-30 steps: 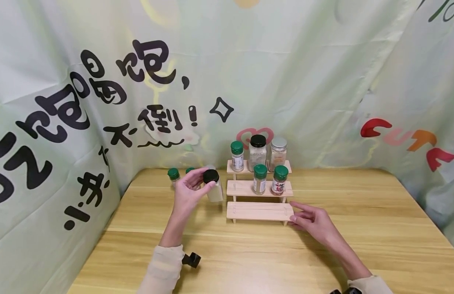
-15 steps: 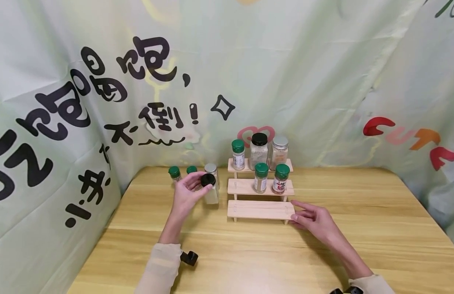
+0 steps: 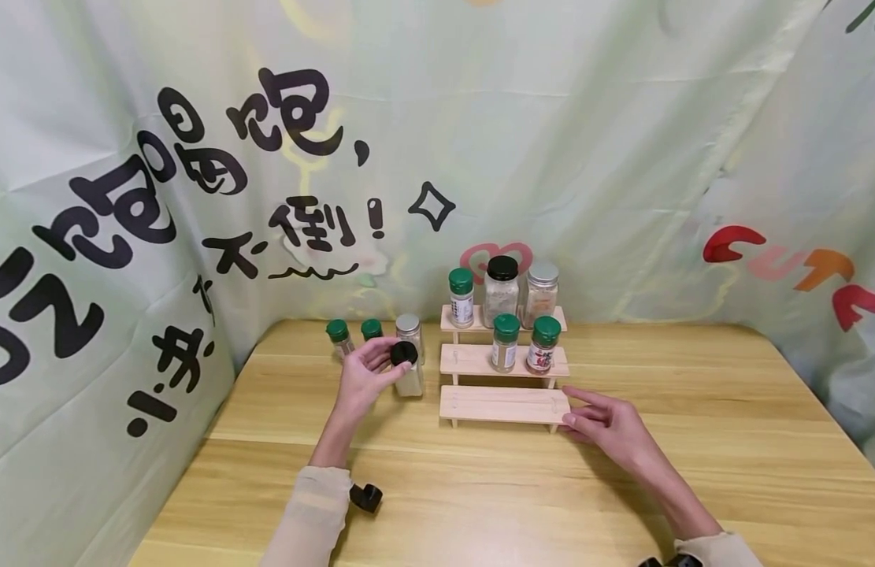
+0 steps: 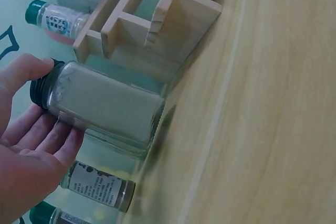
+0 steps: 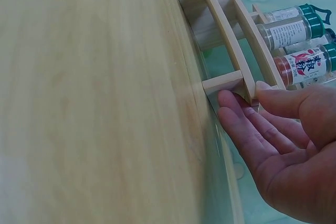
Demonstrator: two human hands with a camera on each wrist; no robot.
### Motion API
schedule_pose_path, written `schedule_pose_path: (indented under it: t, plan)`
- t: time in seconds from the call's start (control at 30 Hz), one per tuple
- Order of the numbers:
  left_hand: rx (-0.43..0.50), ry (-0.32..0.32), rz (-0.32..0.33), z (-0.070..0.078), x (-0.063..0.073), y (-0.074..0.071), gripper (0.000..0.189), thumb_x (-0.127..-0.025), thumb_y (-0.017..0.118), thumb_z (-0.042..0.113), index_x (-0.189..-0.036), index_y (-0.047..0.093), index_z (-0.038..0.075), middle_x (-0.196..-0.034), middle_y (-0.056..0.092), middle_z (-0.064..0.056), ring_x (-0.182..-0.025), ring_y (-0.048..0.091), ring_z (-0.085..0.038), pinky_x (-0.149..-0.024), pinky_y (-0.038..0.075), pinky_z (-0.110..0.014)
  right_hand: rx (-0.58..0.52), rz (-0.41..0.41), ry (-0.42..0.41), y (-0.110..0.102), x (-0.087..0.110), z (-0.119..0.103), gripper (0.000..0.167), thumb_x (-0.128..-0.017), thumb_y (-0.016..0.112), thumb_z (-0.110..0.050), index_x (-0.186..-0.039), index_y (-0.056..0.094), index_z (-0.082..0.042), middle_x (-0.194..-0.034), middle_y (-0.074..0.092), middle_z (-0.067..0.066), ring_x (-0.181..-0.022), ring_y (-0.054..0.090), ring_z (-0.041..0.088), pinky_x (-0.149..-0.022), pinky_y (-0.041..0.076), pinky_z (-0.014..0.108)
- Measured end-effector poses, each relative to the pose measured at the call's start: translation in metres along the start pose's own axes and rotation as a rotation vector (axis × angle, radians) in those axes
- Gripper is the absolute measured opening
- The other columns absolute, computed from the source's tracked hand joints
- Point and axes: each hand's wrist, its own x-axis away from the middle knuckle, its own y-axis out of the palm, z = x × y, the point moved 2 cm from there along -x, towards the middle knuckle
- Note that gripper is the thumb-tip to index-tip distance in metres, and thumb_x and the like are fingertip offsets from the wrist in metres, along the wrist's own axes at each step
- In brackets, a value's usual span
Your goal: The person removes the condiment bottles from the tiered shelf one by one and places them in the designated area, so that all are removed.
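Note:
My left hand [image 3: 368, 378] holds a square glass spice jar [image 3: 409, 379] by its black cap, thumb on one side and fingers on the other. Pale powder fills much of this jar [image 4: 107, 103], which stands upright with its base right at the tabletop, left of the rack. At the right end of a three-tier wooden spice rack [image 3: 504, 404], my right hand [image 3: 607, 425] grips the lowest shelf. In the right wrist view the thumb lies on the shelf's edge, with fingertips at its end support [image 5: 226, 82].
Behind the left hand stand two green-capped jars [image 3: 338, 332] and a silver-capped jar [image 3: 409, 327]. The top tier bears a green-capped jar [image 3: 461, 299], a black-capped jar [image 3: 502, 293] and a silver-capped jar [image 3: 542, 296]. Two green-capped jars [image 3: 505, 344] occupy the middle tier. A printed curtain [image 3: 586, 157] hangs behind.
My left hand has brought the black-capped jar down and slightly left, away from the rack. The silver-capped jar behind it shows more now. My right hand has stayed on the rack.

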Motion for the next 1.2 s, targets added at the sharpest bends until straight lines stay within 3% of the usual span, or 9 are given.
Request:
schedule_pose_path:
  t: [0.33,0.6,0.73,0.93,1.2]
  plan:
    - [-0.016,-0.030,-0.038,-0.007,-0.001,-0.002,0.048,-0.082,0.080,-0.009,-0.126,0.062,-0.011,-0.128,0.064,-0.029,-0.123,0.060,-0.044,-0.109,0.045,-0.055,-0.011,-0.006,0.002,0.000,0.000,-0.001,0.051,-0.099,0.063,0.006,-0.146,0.045,0.013,-0.111,0.070,0.030,-0.094,0.075,0.032,-0.083,0.062,0.036]
    - [-0.034,-0.005,-0.094,-0.004,0.000,-0.003,0.046,-0.086,0.081,-0.003,-0.129,0.064,-0.005,-0.134,0.063,-0.024,-0.129,0.058,-0.040,-0.112,0.044,-0.051,-0.016,-0.003,0.006,0.000,0.000,0.000,0.052,-0.099,0.064,0.005,-0.147,0.045,0.013,-0.111,0.070,0.029,-0.094,0.075,0.032,-0.083,0.062,0.035]
    - [-0.084,0.070,-0.113,0.003,0.002,0.000,0.044,-0.088,0.081,0.004,-0.129,0.066,0.000,-0.133,0.064,-0.018,-0.129,0.058,-0.035,-0.113,0.044,-0.052,-0.022,-0.003,0.005,0.000,0.000,0.000,0.052,-0.099,0.063,0.005,-0.147,0.045,0.012,-0.112,0.069,0.030,-0.094,0.075,0.032,-0.084,0.062,0.035]
    - [-0.261,0.260,-0.082,0.030,0.008,0.015,0.043,-0.090,0.081,0.015,-0.130,0.067,0.004,-0.133,0.066,-0.007,-0.133,0.056,-0.026,-0.115,0.041,-0.051,-0.017,-0.002,0.009,0.000,0.000,0.000,0.052,-0.099,0.064,0.004,-0.147,0.045,0.012,-0.113,0.069,0.030,-0.094,0.075,0.031,-0.084,0.062,0.035]
    - [-0.176,0.319,-0.134,0.057,0.019,0.048,0.040,-0.093,0.078,0.009,-0.130,0.066,0.003,-0.133,0.067,-0.011,-0.130,0.058,-0.022,-0.116,0.041,-0.041,-0.010,0.000,0.005,-0.001,-0.001,0.000,0.052,-0.098,0.064,0.005,-0.146,0.046,0.012,-0.113,0.069,0.031,-0.094,0.075,0.030,-0.084,0.062,0.035]
